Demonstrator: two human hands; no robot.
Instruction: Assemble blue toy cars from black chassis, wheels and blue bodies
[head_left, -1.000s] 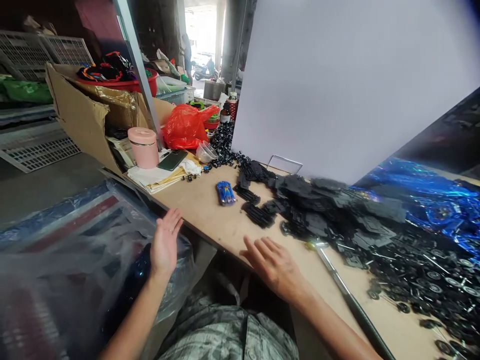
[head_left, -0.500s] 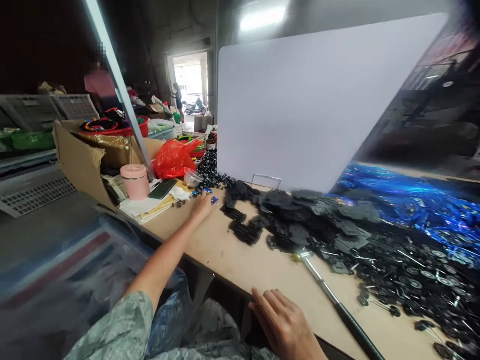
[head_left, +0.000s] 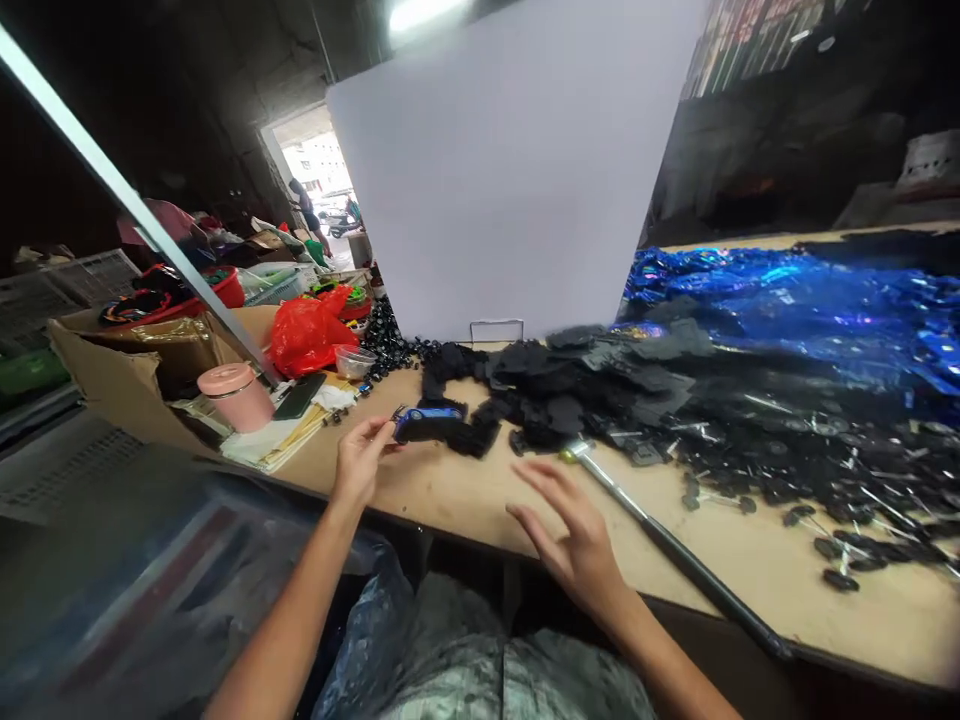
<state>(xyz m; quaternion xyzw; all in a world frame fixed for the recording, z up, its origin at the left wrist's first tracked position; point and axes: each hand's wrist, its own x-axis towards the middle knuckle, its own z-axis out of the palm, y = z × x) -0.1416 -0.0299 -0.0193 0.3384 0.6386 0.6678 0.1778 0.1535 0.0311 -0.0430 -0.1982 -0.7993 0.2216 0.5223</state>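
Observation:
My left hand point(head_left: 361, 458) pinches one end of a small blue toy car point(head_left: 433, 413) between thumb and fingers, above the table. A dark shape shows just under the car; whether it belongs to the car or to the parts behind, I cannot tell. My right hand point(head_left: 568, 520) is raised over the front of the table, fingers apart and empty. Close by it lies a hammer point(head_left: 660, 535) with a metal shaft, a black grip and a yellowish tip on its head. Flat black plastic plates point(head_left: 570, 395) are heaped behind both hands.
Black wheels on metal axles point(head_left: 795, 480) are piled at the right, with shiny blue wrapped material point(head_left: 787, 295) behind. A white board point(head_left: 502, 180) stands at the back. To the left are a pink canister point(head_left: 236, 398), a phone point(head_left: 300, 396), a red bag point(head_left: 311, 335) and a cardboard box point(head_left: 105, 370).
My left hand has come back from the small blue pieces with a toy car in it. My right hand has lifted and spread its fingers. The view has turned to the right.

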